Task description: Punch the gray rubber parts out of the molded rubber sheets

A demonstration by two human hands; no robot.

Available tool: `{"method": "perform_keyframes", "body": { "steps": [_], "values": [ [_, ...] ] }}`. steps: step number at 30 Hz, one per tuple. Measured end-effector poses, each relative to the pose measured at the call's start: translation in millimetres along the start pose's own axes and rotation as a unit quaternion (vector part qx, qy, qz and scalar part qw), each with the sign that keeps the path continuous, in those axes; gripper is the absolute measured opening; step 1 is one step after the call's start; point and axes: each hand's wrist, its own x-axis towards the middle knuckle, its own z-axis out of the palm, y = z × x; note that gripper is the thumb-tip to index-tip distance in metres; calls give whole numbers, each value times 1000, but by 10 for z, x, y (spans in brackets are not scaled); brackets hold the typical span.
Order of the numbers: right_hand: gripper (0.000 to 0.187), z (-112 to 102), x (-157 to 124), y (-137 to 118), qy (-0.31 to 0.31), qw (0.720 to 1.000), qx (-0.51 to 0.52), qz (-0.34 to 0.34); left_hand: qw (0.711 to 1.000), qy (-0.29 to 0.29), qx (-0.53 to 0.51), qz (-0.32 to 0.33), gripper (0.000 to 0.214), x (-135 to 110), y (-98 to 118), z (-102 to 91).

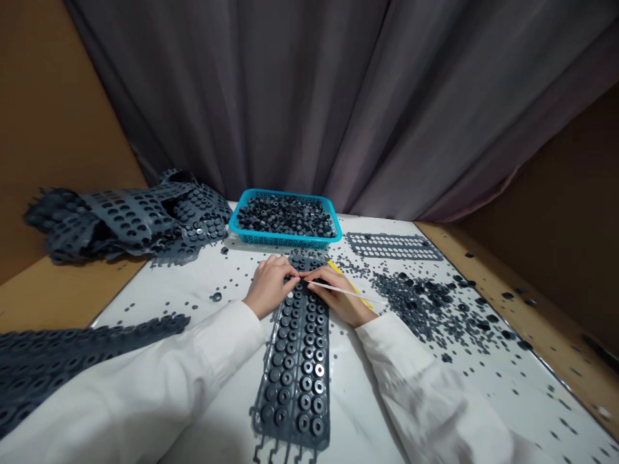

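A long dark grey rubber sheet (300, 361) studded with small ring-shaped parts lies lengthwise on the white table (203, 290) in front of me. My left hand (271, 283) rests on the sheet's far left side with its fingers curled and pinched at the surface. My right hand (338, 293) lies on the far right side, closed on a thin white stick (345, 291) whose tip points at the sheet between my hands. A yellow strip (360, 298) shows under the right hand. Both arms wear white sleeves.
A blue basket (285, 240) full of small black rings stands behind the sheet. Emptied perforated sheets are piled at the far left (126, 219), another lies at the near left (72, 348), one flat at the far right (391, 246). Loose scraps (425, 303) litter the right side. A grey curtain hangs behind.
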Motion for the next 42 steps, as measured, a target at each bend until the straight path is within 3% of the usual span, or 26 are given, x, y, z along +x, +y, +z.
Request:
{"method": "perform_keyframes", "body": {
  "steps": [10,14,17,20,22,24,26,28,31,36,42],
  "values": [
    [20,16,7,28,-14,995,-87,-43,1000,-6,-5,-7,10,-7,16,-11],
    [19,42,-16,32,28,994,-90,-58,999,-32,-9,-13,12,-1,40,-73],
    [18,25,-23,-8,99,988,-96,-75,998,-58,-24,4,18,41,139,-284],
    [17,-95,-8,-207,172,979,-91,-64,995,-78,-44,38,18,13,406,-668],
    [14,-203,-22,-442,214,972,-75,-60,989,-127,-44,63,19,-157,654,-927],
    [10,-260,-98,-704,236,967,-55,-76,978,-191,13,79,25,-496,872,-1078],
    [8,-210,-256,-920,205,972,-30,-109,955,-251,89,129,24,-955,987,-1064],
    [10,-48,-470,-1037,108,983,1,-152,932,-257,200,159,18,-1416,975,-921],
    [10,274,-759,-1036,-16,977,21,-211,892,-264,278,238,40,-1870,813,-680],
    [20,511,-884,-912,-107,967,-11,-230,906,-223,281,223,58,-1933,620,-546],
    [17,470,-862,-910,-102,965,-26,-239,925,-170,261,216,53,-1957,574,-447]
  ]
}}
